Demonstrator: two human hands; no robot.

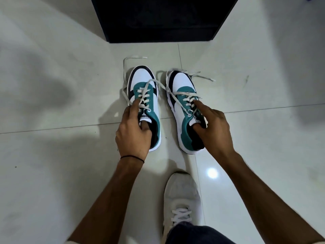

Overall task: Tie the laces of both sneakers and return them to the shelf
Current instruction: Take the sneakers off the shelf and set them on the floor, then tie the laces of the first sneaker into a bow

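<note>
Two teal, white and black sneakers stand side by side on a pale tiled floor (52, 138) in the middle of the frame, toes pointing toward the top. The left sneaker (145, 95) is gripped at its tongue by the left hand (133, 132), thumb tucked inside the opening and fingers closed over the laced top. The right sneaker (184, 103) is held the same way by the right hand (211, 127), thumb inside the opening, forefinger stretched along the eyelets. Both pairs of white laces (158, 85) are untied, their loose ends trailing over the toes and onto the tiles, one strand crossing between the shoes. A dark shelf unit (161, 20) fills the top centre, well apart from the sneakers. At the bottom centre is the person's own worn white shoe (181, 196), below the right sneaker.
</note>
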